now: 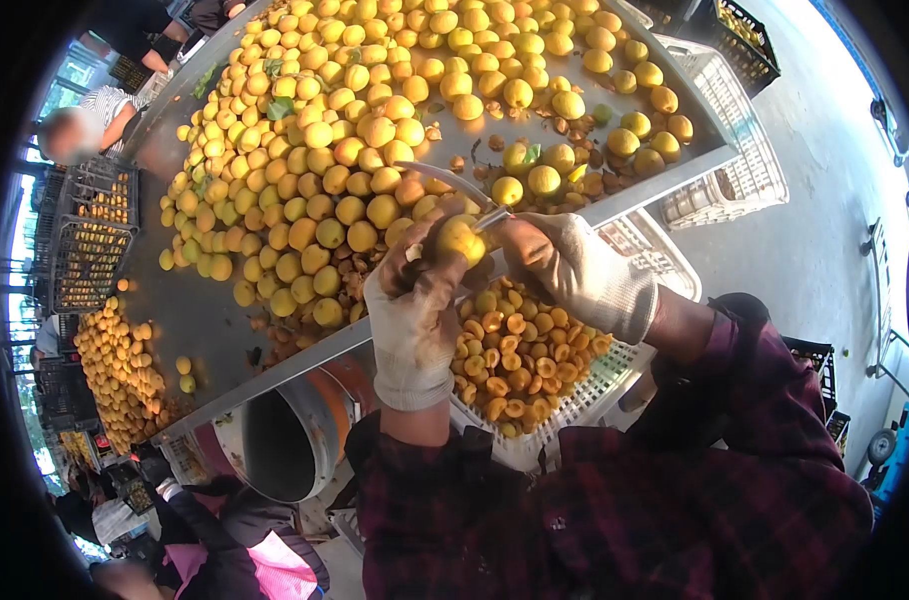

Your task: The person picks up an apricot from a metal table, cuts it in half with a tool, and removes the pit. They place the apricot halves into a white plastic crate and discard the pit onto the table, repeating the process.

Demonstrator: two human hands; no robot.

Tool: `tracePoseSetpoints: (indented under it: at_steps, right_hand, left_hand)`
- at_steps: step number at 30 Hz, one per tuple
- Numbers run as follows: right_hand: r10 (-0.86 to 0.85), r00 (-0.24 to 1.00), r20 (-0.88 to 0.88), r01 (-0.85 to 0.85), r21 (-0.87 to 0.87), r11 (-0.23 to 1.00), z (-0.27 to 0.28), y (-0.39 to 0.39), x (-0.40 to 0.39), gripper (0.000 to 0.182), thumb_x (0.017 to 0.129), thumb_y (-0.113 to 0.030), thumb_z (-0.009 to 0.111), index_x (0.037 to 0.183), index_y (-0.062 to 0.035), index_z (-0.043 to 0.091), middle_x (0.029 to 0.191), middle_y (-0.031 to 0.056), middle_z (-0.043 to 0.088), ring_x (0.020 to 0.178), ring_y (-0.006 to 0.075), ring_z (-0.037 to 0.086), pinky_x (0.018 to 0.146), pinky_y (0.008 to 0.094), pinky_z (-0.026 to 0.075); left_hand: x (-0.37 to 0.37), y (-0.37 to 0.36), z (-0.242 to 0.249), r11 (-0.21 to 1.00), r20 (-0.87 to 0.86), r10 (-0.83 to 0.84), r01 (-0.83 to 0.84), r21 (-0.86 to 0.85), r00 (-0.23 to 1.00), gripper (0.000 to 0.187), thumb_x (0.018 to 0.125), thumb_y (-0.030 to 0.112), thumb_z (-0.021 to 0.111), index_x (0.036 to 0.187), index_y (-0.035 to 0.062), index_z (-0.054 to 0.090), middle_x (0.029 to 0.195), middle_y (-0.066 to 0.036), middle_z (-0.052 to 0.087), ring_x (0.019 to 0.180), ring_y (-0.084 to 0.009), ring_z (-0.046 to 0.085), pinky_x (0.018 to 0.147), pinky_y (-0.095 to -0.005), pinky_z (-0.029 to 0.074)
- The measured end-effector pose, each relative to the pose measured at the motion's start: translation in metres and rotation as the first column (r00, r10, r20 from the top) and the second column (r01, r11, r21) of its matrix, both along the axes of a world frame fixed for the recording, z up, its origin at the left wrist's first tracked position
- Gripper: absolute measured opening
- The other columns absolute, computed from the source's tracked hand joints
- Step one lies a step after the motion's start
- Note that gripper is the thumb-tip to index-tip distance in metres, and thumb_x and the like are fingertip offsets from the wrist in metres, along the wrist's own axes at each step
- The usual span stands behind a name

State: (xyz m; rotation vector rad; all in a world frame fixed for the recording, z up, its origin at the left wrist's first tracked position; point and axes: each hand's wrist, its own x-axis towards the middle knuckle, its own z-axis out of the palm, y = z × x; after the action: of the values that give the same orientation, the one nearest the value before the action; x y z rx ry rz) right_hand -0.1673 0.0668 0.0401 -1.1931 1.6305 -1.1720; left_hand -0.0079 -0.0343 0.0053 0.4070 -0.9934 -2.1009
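My left hand [415, 290], in a stained white glove, holds a yellow apricot [460, 243] up in its fingers. A stained glove also covers my right hand [565, 262], closed around a knife [445, 178] whose curved blade points left over the fruit pile. The base of the blade is right at the apricot's upper right side; the handle is mostly hidden in my fist. Below both hands, a white plastic crate [545, 432] holds many halved, pitted apricots [515, 370]. Beyond them, whole apricots [305, 190] are heaped on a metal table [215, 335].
The table's raised metal rim [265, 382] runs between me and the heap. White crates [740, 150] stand on the floor at right, dark crates [93, 240] at left. An open drum-like container [280, 445] sits under the rim. Other people work at left, one in a striped shirt [108, 104].
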Motion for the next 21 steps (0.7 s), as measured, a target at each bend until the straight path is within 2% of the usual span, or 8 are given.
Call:
tracePoseSetpoints:
  at_steps: [1,2,7,9,11,13,19,21]
  right_hand:
    - [-0.036,0.998,0.053,0.036,-0.01,0.999,-0.001,0.0,0.005,0.067,0.1,-0.062,0.042,0.09,0.0011,0.06,0.065,-0.0003,0.051,0.059,0.0078,0.044,0.052,0.0273,0.037]
    - [-0.036,0.991,0.126,0.037,-0.01,0.999,0.008,0.0,0.012,0.052,0.106,-0.043,0.044,0.096,0.0047,0.063,0.063,0.0032,0.049,0.059,0.0131,0.046,0.054,0.0343,0.041]
    - [-0.032,0.924,0.382,-0.032,0.158,0.987,0.005,0.001,0.009,0.059,0.104,-0.056,0.04,0.088,-0.0028,0.06,0.062,-0.0022,0.045,0.053,0.0056,0.04,0.047,0.0238,0.032]
    - [0.108,0.547,0.83,-0.211,0.012,0.977,-0.007,0.005,0.002,0.059,0.101,-0.062,0.04,0.089,-0.0062,0.056,0.06,-0.0044,0.04,0.047,0.0042,0.033,0.041,0.0235,0.027]
    - [0.091,0.418,0.904,-0.249,0.017,0.968,-0.018,0.004,0.0,0.057,0.1,-0.063,0.042,0.09,-0.0087,0.053,0.056,-0.005,0.038,0.041,0.0031,0.027,0.036,0.0215,0.022]
    - [0.154,-0.258,0.954,-0.412,-0.253,0.875,-0.027,-0.004,-0.005,0.052,0.101,-0.059,0.042,0.087,-0.0104,0.053,0.055,-0.0044,0.04,0.04,0.0032,0.031,0.035,0.0186,0.022]
    - [-0.155,-0.266,0.951,-0.21,0.099,0.973,-0.017,-0.003,-0.013,0.056,0.099,-0.063,0.043,0.09,-0.0097,0.056,0.054,-0.0027,0.043,0.038,0.0034,0.031,0.035,0.0185,0.021]
    - [0.044,0.588,0.808,-0.087,0.009,0.996,-0.003,0.002,-0.014,0.061,0.096,-0.069,0.045,0.09,-0.0094,0.057,0.053,-0.0027,0.042,0.043,0.0035,0.034,0.04,0.0188,0.023]
  left_hand:
    - [0.001,-0.002,-0.001,1.0,0.025,-0.004,0.004,-0.005,1.0,0.046,0.085,-0.003,0.07,0.129,-0.0081,0.056,0.132,-0.02,0.058,0.11,-0.0221,0.064,0.09,-0.0369,0.058]
    - [0.001,-0.002,0.0,1.0,0.049,-0.008,0.008,-0.011,0.999,0.047,0.085,-0.001,0.072,0.129,-0.0079,0.056,0.13,-0.019,0.06,0.108,-0.0203,0.064,0.091,-0.0345,0.057]
    - [-0.005,0.0,0.011,0.965,0.248,0.153,-0.09,-0.247,0.957,0.051,0.086,0.013,0.077,0.126,-0.0107,0.059,0.123,-0.015,0.063,0.106,-0.0169,0.062,0.092,-0.0292,0.052]
    - [-0.005,-0.002,0.011,0.943,0.287,0.198,-0.103,-0.317,0.937,0.052,0.086,0.019,0.078,0.125,-0.0115,0.059,0.121,-0.014,0.064,0.107,-0.0165,0.062,0.093,-0.0283,0.051]
    - [-0.005,-0.005,0.007,0.973,0.149,0.086,-0.051,-0.226,0.985,0.055,0.086,0.023,0.077,0.127,-0.008,0.059,0.121,-0.012,0.063,0.109,-0.0167,0.062,0.093,-0.0299,0.052]
    - [-0.007,-0.003,0.01,0.995,0.097,0.015,-0.005,-0.104,0.995,0.054,0.087,0.024,0.074,0.13,-0.0054,0.058,0.123,-0.011,0.062,0.11,-0.0184,0.062,0.094,-0.0323,0.052]
    - [-0.014,-0.011,-0.009,0.913,-0.209,-0.065,0.142,0.382,0.976,0.051,0.092,0.021,0.061,0.137,0.0013,0.051,0.133,-0.013,0.058,0.113,-0.0261,0.061,0.097,-0.0409,0.05]
    - [-0.012,-0.011,0.0,0.947,-0.164,-0.1,0.144,0.287,0.981,0.048,0.092,0.015,0.058,0.138,0.0026,0.05,0.133,-0.013,0.058,0.113,-0.0243,0.061,0.096,-0.0392,0.051]
